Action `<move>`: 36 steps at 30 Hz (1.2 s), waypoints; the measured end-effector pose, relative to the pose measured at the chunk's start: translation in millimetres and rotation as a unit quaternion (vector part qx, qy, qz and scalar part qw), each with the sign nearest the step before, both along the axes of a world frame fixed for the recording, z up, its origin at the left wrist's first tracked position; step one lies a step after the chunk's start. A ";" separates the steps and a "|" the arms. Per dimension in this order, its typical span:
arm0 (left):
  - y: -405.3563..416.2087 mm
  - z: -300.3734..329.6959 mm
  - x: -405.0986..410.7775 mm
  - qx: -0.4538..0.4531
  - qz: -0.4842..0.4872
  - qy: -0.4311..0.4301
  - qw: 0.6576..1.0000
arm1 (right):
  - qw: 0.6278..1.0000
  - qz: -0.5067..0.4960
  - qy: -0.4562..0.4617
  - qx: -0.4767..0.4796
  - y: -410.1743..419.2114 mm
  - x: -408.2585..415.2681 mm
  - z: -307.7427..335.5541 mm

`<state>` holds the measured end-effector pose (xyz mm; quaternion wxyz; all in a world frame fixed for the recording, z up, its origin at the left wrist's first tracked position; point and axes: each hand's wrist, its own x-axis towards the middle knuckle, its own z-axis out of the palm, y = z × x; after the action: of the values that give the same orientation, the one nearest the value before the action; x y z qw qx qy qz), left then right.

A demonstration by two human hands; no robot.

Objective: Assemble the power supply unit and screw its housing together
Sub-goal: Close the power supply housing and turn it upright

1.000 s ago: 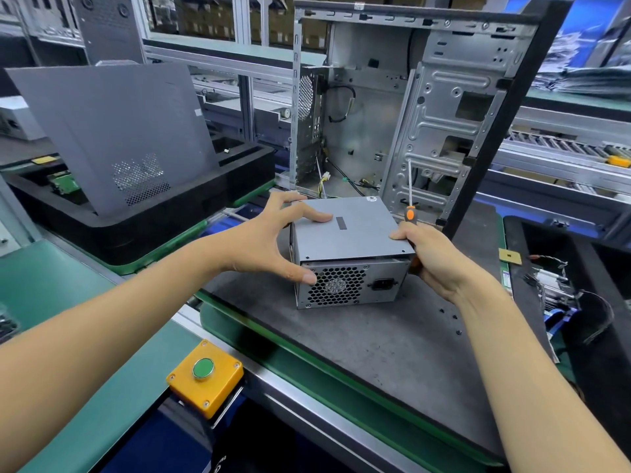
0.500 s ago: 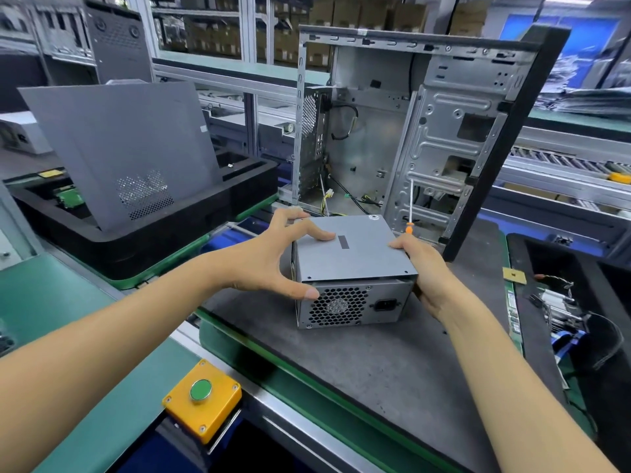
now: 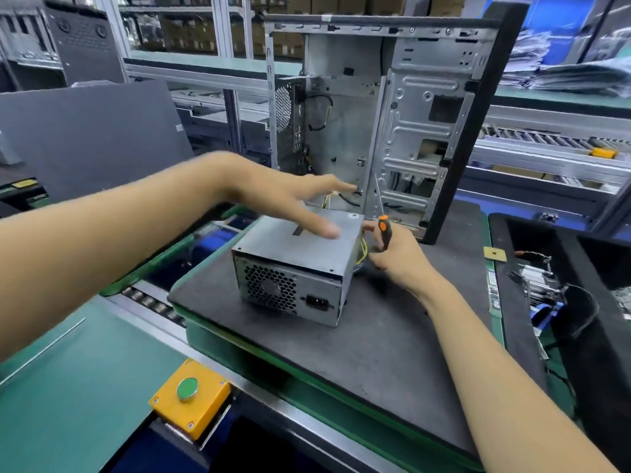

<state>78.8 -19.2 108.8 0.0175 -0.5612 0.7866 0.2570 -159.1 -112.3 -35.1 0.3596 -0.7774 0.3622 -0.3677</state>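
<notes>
A grey metal power supply [image 3: 300, 268] sits on a dark mat [image 3: 392, 336] on the worktop, near the centre of the view. Its fan grille and mains socket face the viewer, turned slightly toward 7 o'clock, probably so the housing's far and side edges are reachable for screws. Yellow wires [image 3: 362, 250] spill from its far right side.

The left hand [image 3: 290, 203] hovers flat over the unit's lid, fingers spread and straight, blurred by motion, gripping nothing; whether a fingertip touches the lid cannot be told. It seems placed to steady or turn the box.

The right hand [image 3: 392, 250], just beside the unit at 3 o'clock, has its fingers curled round the black and orange handle of a screwdriver [image 3: 383, 220], shaft pointing up toward 12 o'clock, likely parked clear of the work. The tip is not at any screw.

Behind, at 12 o'clock, an open computer case [image 3: 392, 114] stands upright. At 7 o'clock, a yellow box with a green button [image 3: 189, 397].
</notes>
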 end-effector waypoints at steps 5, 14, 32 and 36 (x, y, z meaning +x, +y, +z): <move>-17.7 -58.3 -77.6 -0.175 0.139 -0.138 0.965 | 0.995 0.084 0.009 -0.052 5.0 5.3 3.9; -22.4 -46.0 -67.4 -0.155 0.149 -0.128 0.968 | 0.989 0.085 0.085 -0.085 -6.9 2.7 -0.8; -24.9 -44.1 -44.5 -0.154 0.072 0.129 0.977 | 0.939 0.050 0.187 -0.283 -21.6 9.1 -6.1; -24.7 -40.8 -32.7 -0.144 0.066 0.164 0.974 | 0.950 0.050 0.163 -0.263 -25.1 10.6 -6.4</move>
<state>46.1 -43.9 67.9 -0.2101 -0.5586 0.7686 0.2304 -148.5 -137.4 -41.5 0.0964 -0.9109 0.2667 -0.2996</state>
